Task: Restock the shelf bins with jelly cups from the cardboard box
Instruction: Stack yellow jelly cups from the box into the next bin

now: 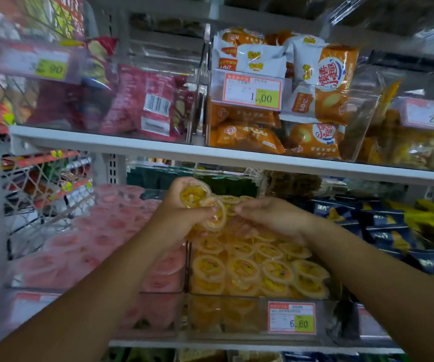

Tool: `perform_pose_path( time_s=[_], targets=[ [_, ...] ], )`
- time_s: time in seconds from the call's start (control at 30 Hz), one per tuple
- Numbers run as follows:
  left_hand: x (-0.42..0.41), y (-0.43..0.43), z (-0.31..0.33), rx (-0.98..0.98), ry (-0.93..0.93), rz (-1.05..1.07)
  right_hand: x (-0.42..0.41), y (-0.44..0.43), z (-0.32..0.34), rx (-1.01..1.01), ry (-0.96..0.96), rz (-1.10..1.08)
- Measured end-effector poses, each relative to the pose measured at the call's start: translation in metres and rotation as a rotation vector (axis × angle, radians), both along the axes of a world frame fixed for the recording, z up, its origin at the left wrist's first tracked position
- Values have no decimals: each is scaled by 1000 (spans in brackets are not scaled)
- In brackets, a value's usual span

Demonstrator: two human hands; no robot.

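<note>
My left hand (178,214) grips a small stack of yellow jelly cups (197,198) above the back of a clear shelf bin (226,313) that is full of yellow jelly cups (260,267). My right hand (270,215) reaches in from the right, palm down, with its fingertips touching the edge of one held cup (217,216) and resting over the cups at the back of the bin. To the left stands a second clear bin of pink jelly cups (101,241). The cardboard box is out of view.
A white shelf board (158,147) runs just above my hands, carrying bins of red and orange snack packets (320,82). Dark blue packets (383,231) fill the bin to the right. A wire basket (43,194) hangs at the left. A price tag (291,317) reads 6.60.
</note>
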State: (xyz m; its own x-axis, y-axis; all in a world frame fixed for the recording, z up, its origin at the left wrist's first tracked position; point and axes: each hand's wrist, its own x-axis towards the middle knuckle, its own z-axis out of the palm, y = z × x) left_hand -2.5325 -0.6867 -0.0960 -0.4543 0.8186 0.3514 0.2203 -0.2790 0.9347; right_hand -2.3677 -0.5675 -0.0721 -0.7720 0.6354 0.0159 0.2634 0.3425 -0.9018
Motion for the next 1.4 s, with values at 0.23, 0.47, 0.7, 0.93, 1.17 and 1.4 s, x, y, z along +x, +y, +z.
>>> perform_pose_path(
  time_s=[0.23,0.47,0.7,0.93,1.17,1.4],
  targets=[
    [5,-11,7,-9,-24,19,-22,-19,-3,-427,298,-49],
    [-34,-30,4,-44,57,172,-40,22,6,-413,213,-311],
    [-50,-40,-2,-43,78,128,-87,39,-13,-467,62,-370],
    [-48,-43,0,-89,151,109,-94,37,-17,-466,86,-353],
    [-31,-38,8,-97,319,-81,-50,10,13,-178,-83,-214],
    [-7,-19,9,-36,366,-235,-37,-16,13,-385,-88,38]
  ],
)
